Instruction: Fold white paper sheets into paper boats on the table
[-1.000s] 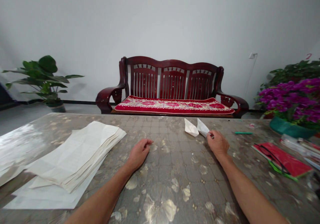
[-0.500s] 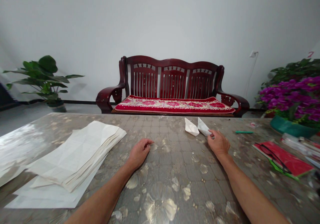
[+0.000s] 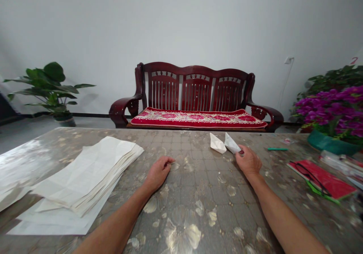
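My left hand [image 3: 158, 173] rests on the table with its fingers loosely curled, holding nothing. To its left lies a thick stack of folded white paper sheets [image 3: 85, 172]. My right hand [image 3: 248, 161] pinches the right end of a folded white paper piece [image 3: 225, 143], shaped like a small paper boat with peaks. The fingertips hide its nearest corner. Its left part rests on the glass-covered table top [image 3: 195, 204], and the piece sits near the table's far edge.
Farther left, more white paper [image 3: 19, 167] lies on the table. To the right are a green marker [image 3: 277, 148], a red folder [image 3: 321, 179] with dark cord and green strips, and clear packets [image 3: 338, 165]. A potted flowering plant [image 3: 331, 121] stands beyond.
My right hand has shifted slightly, and the paper piece has turned a little with it. The view has tilted slightly. My left hand and the paper stack stay in place.
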`<state>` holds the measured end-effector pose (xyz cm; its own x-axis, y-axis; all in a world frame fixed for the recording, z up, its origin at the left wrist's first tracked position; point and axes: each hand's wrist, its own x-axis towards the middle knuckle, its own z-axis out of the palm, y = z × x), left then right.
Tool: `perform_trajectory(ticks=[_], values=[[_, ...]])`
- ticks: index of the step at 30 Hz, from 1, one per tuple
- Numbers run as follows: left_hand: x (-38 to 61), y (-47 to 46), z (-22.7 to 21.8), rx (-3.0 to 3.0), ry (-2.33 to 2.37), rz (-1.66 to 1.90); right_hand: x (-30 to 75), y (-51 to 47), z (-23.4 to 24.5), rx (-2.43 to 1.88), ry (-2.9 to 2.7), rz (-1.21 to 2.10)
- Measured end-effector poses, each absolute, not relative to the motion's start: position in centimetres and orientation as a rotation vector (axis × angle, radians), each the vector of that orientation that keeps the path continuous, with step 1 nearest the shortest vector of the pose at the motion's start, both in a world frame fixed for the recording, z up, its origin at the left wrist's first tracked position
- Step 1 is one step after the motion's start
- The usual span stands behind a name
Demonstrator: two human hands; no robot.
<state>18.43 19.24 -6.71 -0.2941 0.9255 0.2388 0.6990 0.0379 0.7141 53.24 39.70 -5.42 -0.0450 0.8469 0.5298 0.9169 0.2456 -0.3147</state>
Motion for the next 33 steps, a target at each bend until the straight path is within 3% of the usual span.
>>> perform_trajectory(ticks=[5, 11, 16, 25, 33], values=[[18.4, 19.2, -7.0, 1.665, 2.024, 1.127, 53.2, 39.3, -5.1, -1.68, -1.837, -0.045], [18.6, 19.0, -6.7, 1.679, 2.031, 1.118, 54.9, 38.7, -5.4, -1.857, -1.469, 0.305], [19.1, 18.7, -6.1, 1.686, 2.041, 1.116, 54.1, 34.7, -6.8, -1.521, -1.28, 0.591], [19.1, 18.1, -4.3, 1.587, 2.273, 1.229, 42.2, 24.9, -6.5, -1.024, -1.817, 1.273], [12.6, 15.9, 1.2, 1.329, 2.893, 0.789, 40.6, 25.3, -7.5, -1.101, -1.884, 1.088]])
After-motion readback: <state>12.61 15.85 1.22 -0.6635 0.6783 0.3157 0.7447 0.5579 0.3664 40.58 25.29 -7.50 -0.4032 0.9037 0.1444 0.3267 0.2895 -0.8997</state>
